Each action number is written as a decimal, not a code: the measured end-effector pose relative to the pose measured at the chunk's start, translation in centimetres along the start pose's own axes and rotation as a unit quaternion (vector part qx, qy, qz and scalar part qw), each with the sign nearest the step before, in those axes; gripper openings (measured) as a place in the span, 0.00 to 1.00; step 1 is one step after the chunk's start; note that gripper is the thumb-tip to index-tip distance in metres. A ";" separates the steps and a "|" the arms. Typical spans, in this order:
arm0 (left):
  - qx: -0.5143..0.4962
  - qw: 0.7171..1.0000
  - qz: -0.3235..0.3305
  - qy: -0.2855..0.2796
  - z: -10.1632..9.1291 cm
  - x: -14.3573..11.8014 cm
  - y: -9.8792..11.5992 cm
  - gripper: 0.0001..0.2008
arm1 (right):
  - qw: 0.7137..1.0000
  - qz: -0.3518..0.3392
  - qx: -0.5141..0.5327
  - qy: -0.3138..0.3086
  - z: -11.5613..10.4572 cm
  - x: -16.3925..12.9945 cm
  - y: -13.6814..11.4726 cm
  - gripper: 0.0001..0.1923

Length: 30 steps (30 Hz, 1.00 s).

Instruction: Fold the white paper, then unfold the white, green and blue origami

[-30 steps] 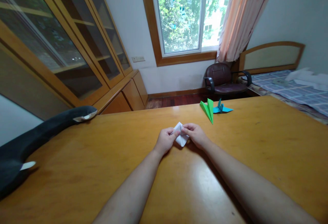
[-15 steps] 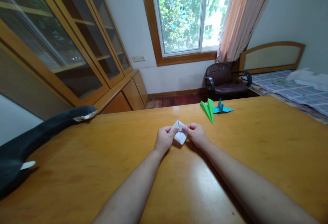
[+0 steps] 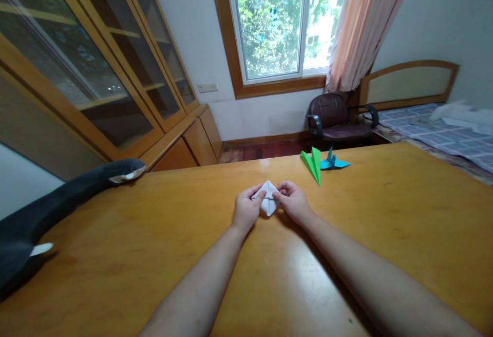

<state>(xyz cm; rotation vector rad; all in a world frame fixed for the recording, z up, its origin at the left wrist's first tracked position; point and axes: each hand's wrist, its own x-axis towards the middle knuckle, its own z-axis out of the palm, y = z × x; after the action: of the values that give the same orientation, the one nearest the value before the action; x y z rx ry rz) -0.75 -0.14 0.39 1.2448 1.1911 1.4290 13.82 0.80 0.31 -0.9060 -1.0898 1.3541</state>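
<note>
2 hands pinch the white folded paper [image 3: 268, 199] between them: left hand [image 3: 245, 207] on its left edge, right hand [image 3: 292, 201] opposite, both equally near.

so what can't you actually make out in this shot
Head view only:
- White folded paper: its side edges are covered by the left hand and right hand; the fold pattern is too small to read.
- Teal paper figure: partly behind the green paper plane.
- Dark plush toy: cut off by the left edge.
</note>
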 end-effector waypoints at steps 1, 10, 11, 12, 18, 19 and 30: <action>0.002 1.000 0.000 0.003 0.0 0.0 0.0 0.20 | 1.000 0.002 0.002 -0.006 0.0 0.0 0.0 0.21; 0.007 1.000 0.003 0.015 -0.2 0.2 -0.1 0.20 | 0.999 0.015 0.000 -0.031 0.0 -0.2 0.0 0.20; 0.008 1.000 0.003 0.017 -0.2 0.2 -0.1 0.20 | 0.999 0.014 -0.003 -0.030 0.0 -0.2 0.0 0.19; 0.009 1.000 0.003 0.017 -0.2 0.2 0.0 0.19 | 0.999 0.014 -0.005 -0.028 0.0 -0.2 0.0 0.19; 0.004 1.000 -0.003 0.013 -0.2 0.2 0.2 0.20 | 0.999 0.020 -0.005 -0.031 0.1 -0.1 0.0 0.18; 0.003 1.000 -0.004 0.014 -0.2 0.1 0.2 0.20 | 0.999 0.023 -0.006 -0.037 0.1 -0.1 0.0 0.18; 0.027 1.000 0.006 -0.001 0.1 -0.1 0.2 0.18 | 0.997 0.047 -0.018 -0.050 0.0 -0.1 0.2 0.14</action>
<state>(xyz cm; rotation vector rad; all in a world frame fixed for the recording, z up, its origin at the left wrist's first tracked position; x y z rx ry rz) -0.67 -0.26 0.56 1.2927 1.2302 1.4120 13.77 0.68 0.07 -0.9347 -1.1632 1.4740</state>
